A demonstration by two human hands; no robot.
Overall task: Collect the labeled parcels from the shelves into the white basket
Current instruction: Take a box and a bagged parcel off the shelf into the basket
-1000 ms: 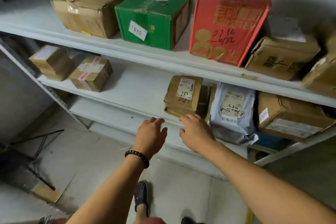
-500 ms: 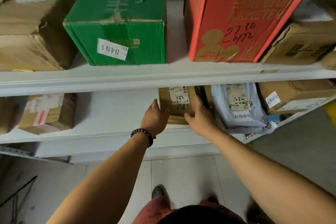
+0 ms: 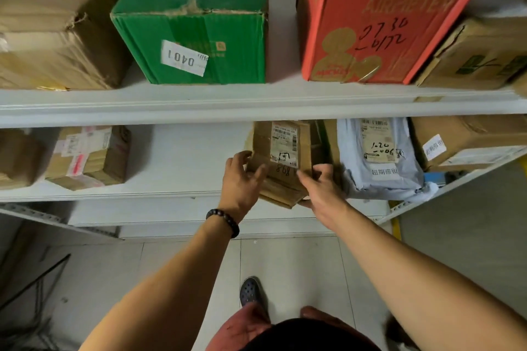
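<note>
A small brown cardboard parcel (image 3: pixel 281 151) with a white barcode label and "898" written on it sits on the middle shelf (image 3: pixel 182 191), tilted, its front end past the shelf edge. My left hand (image 3: pixel 242 182), with a bead bracelet on the wrist, grips the parcel's left side. My right hand (image 3: pixel 320 191) holds its right lower corner. A grey plastic mailer (image 3: pixel 379 157) with a label lies just right of it. The white basket is not in view.
The upper shelf (image 3: pixel 256 102) carries a brown box (image 3: pixel 54 23), a green box (image 3: pixel 194 25) labelled 0401, a red box (image 3: pixel 382 17) and another brown box (image 3: pixel 479 57). Taped brown parcels (image 3: pixel 88 157) sit left on the middle shelf, a brown box (image 3: pixel 467 139) far right. Tiled floor lies below.
Both hands went from the shelf edge up to the small brown parcel and closed on its sides. The parcel now tilts forward over the edge. My view moved closer to the shelves.
</note>
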